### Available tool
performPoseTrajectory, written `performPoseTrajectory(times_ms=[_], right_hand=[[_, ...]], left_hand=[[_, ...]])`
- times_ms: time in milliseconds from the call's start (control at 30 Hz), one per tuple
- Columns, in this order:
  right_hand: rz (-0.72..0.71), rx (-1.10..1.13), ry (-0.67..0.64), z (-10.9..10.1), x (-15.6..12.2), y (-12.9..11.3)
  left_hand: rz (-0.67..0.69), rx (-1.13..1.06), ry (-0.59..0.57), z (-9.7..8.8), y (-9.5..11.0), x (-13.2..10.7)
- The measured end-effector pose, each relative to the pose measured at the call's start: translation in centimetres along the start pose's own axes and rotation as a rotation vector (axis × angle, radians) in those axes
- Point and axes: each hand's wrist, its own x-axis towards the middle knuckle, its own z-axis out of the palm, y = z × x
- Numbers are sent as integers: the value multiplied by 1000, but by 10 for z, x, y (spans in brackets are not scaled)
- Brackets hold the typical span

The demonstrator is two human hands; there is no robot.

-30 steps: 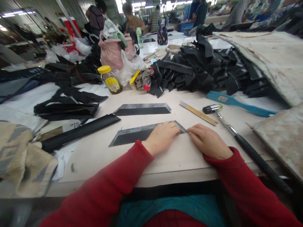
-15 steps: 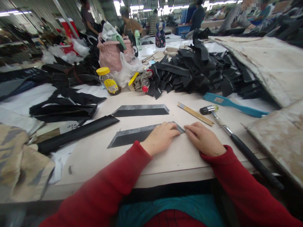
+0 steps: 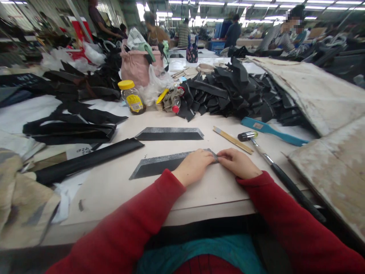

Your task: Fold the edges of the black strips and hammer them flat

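Observation:
A black strip of leather-like material (image 3: 155, 165) with a grey, rough-surfaced band along its far edge lies flat on the pale worktable (image 3: 97, 194). My left hand (image 3: 194, 166) rests on its right part, fingers pressed down. My right hand (image 3: 236, 163) has its fingertips curled against the strip's pointed right tip, touching my left fingertips. The tip itself is mostly hidden under my fingers. Red sleeves cover both my forearms.
A similar strip (image 3: 169, 134) lies just beyond. A long black piece (image 3: 85, 160) is to the left. To the right are a wooden ruler (image 3: 232, 140), a black-handled hammer (image 3: 288, 182) and a blue tool (image 3: 270, 131). A heap of black pieces (image 3: 228, 91) stands behind.
My right hand has slid left and its fingers now close on the strip's tip against my left hand. The view has tilted slightly, shifting the table items.

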Motion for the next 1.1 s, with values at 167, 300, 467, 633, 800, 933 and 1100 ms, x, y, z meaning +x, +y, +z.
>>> performPoseTrajectory(times_ms=[167, 300, 467, 633, 800, 933, 1100], right_hand=[[78, 259, -137, -3, 10, 4], [153, 416, -172, 0, 9, 3], [104, 297, -103, 4, 2, 0], [-135, -57, 103, 8, -8, -5], [-335, -245, 110, 10, -14, -8], [-373, -360, 108, 12, -16, -8], [-392, -511, 83, 15, -17, -11]], left_hand=[[2, 8, -2, 0, -2, 0], [2, 7, 8, -1, 0, -1], [-21, -10, 25, 1, 0, -2], [-55, -41, 63, 1, -1, -3], [-135, -39, 80, -3, 1, -3], [-155, -36, 79, -4, 2, -3], [-107, 31, 54, -1, 3, -2]])
